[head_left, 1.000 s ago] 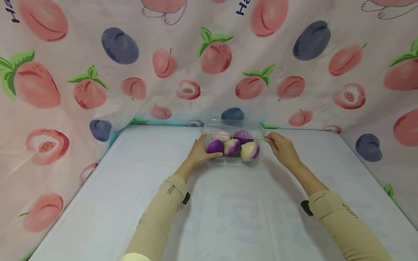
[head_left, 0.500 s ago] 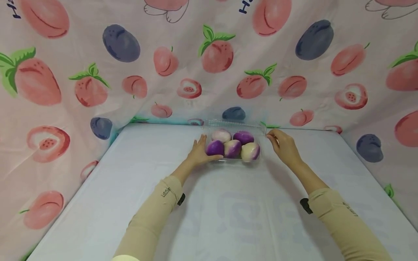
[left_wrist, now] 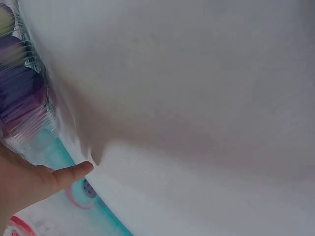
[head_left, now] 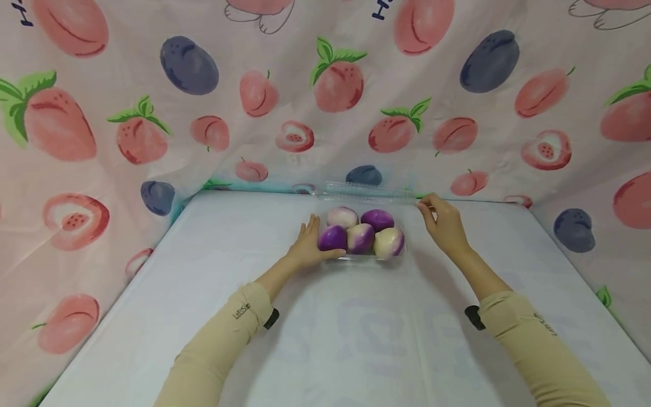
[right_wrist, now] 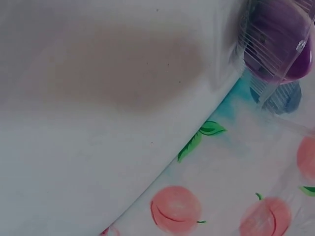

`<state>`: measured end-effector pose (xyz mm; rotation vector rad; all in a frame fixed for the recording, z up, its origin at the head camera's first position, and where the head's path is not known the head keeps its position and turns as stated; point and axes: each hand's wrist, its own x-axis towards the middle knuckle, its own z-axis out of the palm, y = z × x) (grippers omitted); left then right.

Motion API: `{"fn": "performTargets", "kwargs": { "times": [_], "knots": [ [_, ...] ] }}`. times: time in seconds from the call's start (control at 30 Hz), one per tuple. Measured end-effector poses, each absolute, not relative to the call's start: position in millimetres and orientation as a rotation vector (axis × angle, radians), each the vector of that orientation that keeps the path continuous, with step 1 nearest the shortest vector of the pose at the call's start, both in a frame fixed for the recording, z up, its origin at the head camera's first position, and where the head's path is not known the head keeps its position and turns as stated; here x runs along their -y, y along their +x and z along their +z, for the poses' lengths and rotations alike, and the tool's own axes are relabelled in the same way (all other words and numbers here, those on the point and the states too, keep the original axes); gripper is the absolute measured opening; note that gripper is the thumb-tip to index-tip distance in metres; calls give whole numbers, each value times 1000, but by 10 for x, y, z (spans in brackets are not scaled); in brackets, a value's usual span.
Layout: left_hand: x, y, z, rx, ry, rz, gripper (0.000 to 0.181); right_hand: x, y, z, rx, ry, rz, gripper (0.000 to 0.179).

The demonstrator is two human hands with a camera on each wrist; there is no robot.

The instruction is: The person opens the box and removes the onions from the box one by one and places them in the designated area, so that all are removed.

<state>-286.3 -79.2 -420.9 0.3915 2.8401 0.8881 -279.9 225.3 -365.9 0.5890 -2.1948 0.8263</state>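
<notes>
A clear plastic clamshell box point(head_left: 363, 258) sits far back on the white table, its lid point(head_left: 368, 194) swung back toward the fabric wall. Inside lie several smooth purple-and-white, turnip-like vegetables point(head_left: 360, 237). My left hand point(head_left: 306, 247) rests against the box's left side, fingers extended and thumb along the front left corner. At the lid's right end, my right hand point(head_left: 445, 227) pinches its edge between thumb and fingers. In the left wrist view, part of the left hand point(left_wrist: 29, 182) shows beside the box. The right wrist view shows a purple vegetable point(right_wrist: 275, 42) behind ribbed plastic, but no hand.
White cloth covers the table point(head_left: 356, 339). Fruit-printed fabric point(head_left: 295, 68) rises behind and at both sides, meeting the table's back edge just beyond the box. A dark wrist device point(head_left: 475, 317) is strapped at the right sleeve's underside.
The lid has swung from above the vegetables back toward the wall, with my right hand moving slightly away along with it. Box and left hand have shifted a little nearer.
</notes>
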Motion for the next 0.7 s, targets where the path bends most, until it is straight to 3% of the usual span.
{"fn": "performTargets", "kwargs": {
  "times": [0.5, 0.7],
  "knots": [
    [878, -2577, -4226, -2803, 442, 914, 120, -2122, -2856, -3551, 2043, 457, 920, 9],
    [889, -2463, -4249, -2849, 446, 900, 121, -1996, -2892, -3572, 1896, 424, 999, 20]
  ]
}}
